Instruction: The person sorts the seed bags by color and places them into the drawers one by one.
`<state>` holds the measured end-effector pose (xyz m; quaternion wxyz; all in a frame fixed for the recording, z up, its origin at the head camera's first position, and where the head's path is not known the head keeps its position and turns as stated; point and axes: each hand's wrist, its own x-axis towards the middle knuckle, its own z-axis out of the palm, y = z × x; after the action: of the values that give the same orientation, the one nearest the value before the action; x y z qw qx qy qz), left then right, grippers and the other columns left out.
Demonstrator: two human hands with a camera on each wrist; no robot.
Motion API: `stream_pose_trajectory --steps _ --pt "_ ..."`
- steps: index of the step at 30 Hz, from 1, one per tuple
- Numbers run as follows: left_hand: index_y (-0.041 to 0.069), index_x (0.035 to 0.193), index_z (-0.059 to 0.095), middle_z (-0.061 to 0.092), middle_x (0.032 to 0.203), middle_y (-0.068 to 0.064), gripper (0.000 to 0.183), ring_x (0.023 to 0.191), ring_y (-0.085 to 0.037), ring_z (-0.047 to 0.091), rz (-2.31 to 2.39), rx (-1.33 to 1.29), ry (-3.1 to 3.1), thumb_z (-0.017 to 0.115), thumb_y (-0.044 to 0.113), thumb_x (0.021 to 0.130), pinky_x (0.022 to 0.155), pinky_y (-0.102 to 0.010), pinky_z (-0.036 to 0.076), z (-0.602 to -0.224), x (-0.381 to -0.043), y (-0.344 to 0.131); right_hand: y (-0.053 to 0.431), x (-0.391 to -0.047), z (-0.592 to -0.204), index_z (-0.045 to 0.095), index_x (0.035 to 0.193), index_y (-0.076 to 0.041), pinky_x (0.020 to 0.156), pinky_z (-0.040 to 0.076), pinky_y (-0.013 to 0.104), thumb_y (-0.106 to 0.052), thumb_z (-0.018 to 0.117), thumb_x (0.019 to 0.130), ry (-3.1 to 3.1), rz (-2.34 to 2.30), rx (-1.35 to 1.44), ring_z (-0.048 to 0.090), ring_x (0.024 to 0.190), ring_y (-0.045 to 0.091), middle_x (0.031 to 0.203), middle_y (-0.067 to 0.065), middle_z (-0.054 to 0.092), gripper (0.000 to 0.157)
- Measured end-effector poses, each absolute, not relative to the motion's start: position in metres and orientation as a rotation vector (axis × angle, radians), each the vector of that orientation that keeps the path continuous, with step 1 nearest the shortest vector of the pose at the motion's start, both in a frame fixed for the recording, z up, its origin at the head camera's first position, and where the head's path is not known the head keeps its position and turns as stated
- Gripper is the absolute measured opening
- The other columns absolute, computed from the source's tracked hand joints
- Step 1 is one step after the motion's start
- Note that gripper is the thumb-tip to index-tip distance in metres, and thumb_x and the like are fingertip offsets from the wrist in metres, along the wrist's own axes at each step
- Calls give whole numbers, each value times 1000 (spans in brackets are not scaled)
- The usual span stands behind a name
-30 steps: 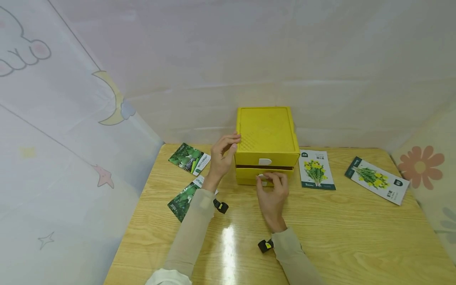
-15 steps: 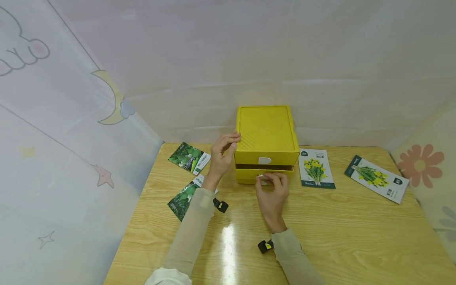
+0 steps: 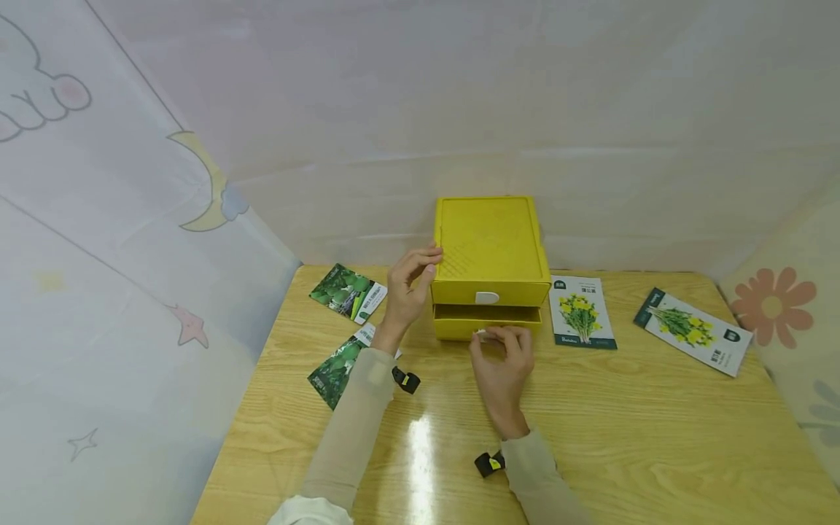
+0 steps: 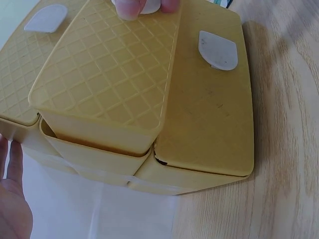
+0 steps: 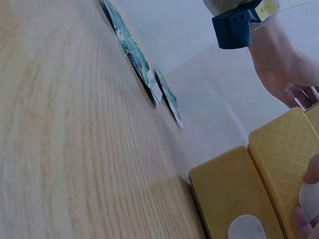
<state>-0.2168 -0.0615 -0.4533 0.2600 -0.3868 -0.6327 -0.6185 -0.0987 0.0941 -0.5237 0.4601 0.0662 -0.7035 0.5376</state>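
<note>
A yellow drawer cabinet (image 3: 488,237) stands at the back of the table. Its middle drawer (image 4: 107,74) is partly pulled out, beyond the closed top drawer (image 4: 30,64) and the bottom drawer (image 4: 212,109). My right hand (image 3: 504,372) pinches the white handle (image 5: 310,199) of that middle drawer between thumb and fingers. The dark gap above the drawer front shows in the head view, but its contents cannot be made out. My left hand (image 3: 408,288) rests against the cabinet's left side with its fingers extended, touching the upper edge.
Two green seed packets (image 3: 349,292) lie left of the cabinet, the nearer one partly under the left forearm. To the right lie two packets with yellow flowers (image 3: 582,312), one further out (image 3: 695,332). Printed curtain (image 3: 367,146) hangs behind the wooden table (image 3: 630,437).
The middle drawer has come further out toward me with my right hand on its handle, widening the gap above it. My left hand stays against the cabinet's side.
</note>
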Motion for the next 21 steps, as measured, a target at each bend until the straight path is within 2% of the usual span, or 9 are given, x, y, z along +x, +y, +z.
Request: stream_pose_trajectory --steps 7,10,13,15,21 --pt "-17 103 63 59 111 -33 18 117 -53 50 -1679 -1061 -1697 51 -18 89 89 -56 49 -453 -217 -62 92 -92 -521 66 83 10 70 55 21 20 76 66 -1732 1318 163 58 73 35 87 26 49 23" --pt "-13 105 65 61 113 -28 17 119 -48 52 -1672 -1054 -1699 53 -10 94 89 -56 49 -461 -223 -62 91 -90 -520 66 83 10 73 52 15 21 76 66 -1729 1314 166 58 73 34 87 25 50 23" --pt "-7 108 67 63 117 -19 20 122 -42 53 -1669 -1035 -1716 54 5 99 91 -53 49 -474 -232 -62 91 -89 -523 66 83 10 72 52 16 21 77 65 -1728 1304 160 58 73 34 87 25 50 24" --pt "-5 108 67 64 118 -17 21 122 -40 53 -1657 -1035 -1713 54 9 99 91 -51 50 -477 -235 -62 92 -91 -531 67 83 7 71 52 17 19 78 65 -1733 1301 155 58 74 33 88 23 51 24" --pt "-16 103 63 60 111 -32 17 117 -50 52 -1667 -1060 -1690 51 -15 91 90 -52 50 -457 -220 -61 97 -91 -550 70 88 0 68 56 31 7 80 72 -1768 1333 139 59 79 28 93 14 53 20"
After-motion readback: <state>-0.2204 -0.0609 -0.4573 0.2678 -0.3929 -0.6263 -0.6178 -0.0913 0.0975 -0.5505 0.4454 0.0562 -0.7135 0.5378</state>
